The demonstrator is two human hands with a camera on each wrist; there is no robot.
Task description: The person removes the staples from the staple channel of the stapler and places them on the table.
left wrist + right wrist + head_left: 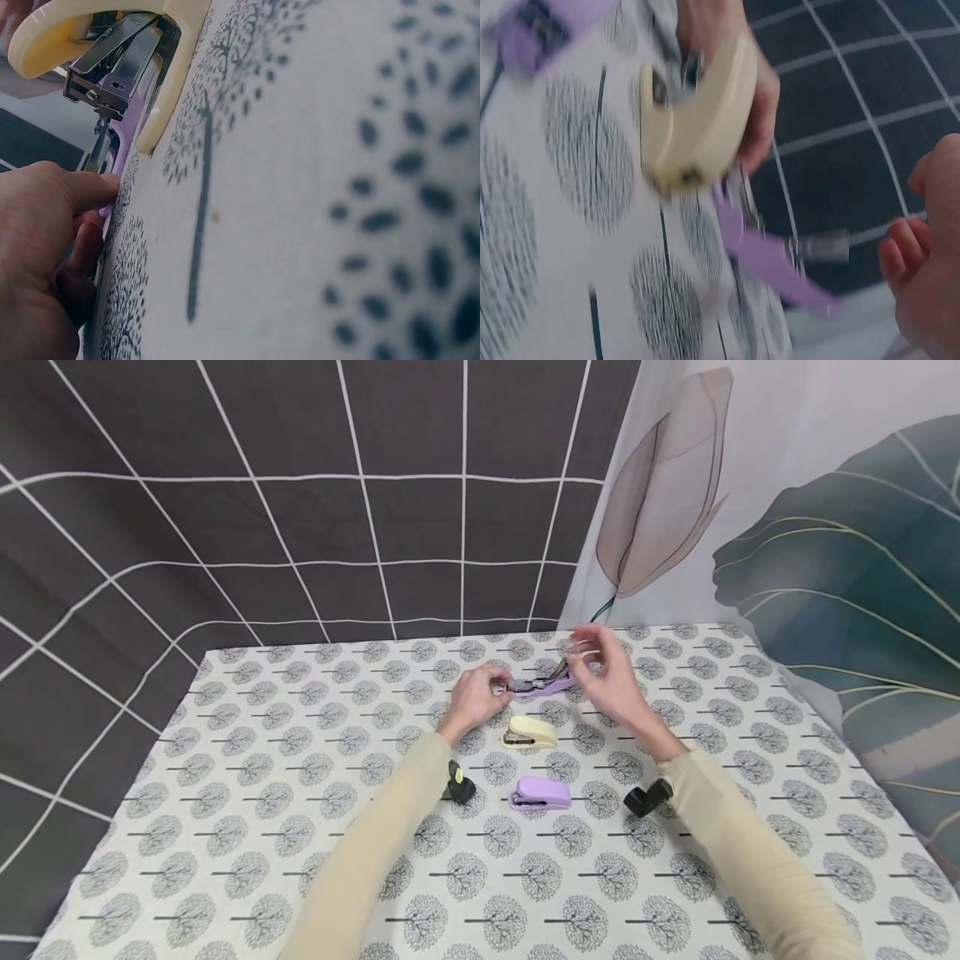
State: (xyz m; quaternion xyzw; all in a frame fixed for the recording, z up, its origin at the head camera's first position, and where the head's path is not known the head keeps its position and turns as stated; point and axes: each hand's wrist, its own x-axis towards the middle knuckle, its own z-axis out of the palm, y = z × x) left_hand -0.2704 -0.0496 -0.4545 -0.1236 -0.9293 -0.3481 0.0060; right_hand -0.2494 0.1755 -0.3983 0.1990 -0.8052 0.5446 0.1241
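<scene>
An opened purple stapler [553, 686] lies near the back of the table, its metal parts exposed and one part raised at the right. My left hand [475, 700] pinches its left end between thumb and fingers, partly hidden in the left wrist view. Just off the stapler's right end is my right hand [609, 672], fingers loosely bent. The right wrist view shows this hand [937, 255] apart from the purple stapler [769, 262], with nothing visible in its fingers. Closer to me sits a cream stapler [530, 733], untouched, between the arms.
A second purple stapler [542, 793] lies in front of the cream one. Tree-patterned cloth [247, 877] covers the table. Behind it hang a dark gridded curtain [300, 527] and a leaf-printed curtain [825, 560]. Each wrist wears a black camera band [648, 797].
</scene>
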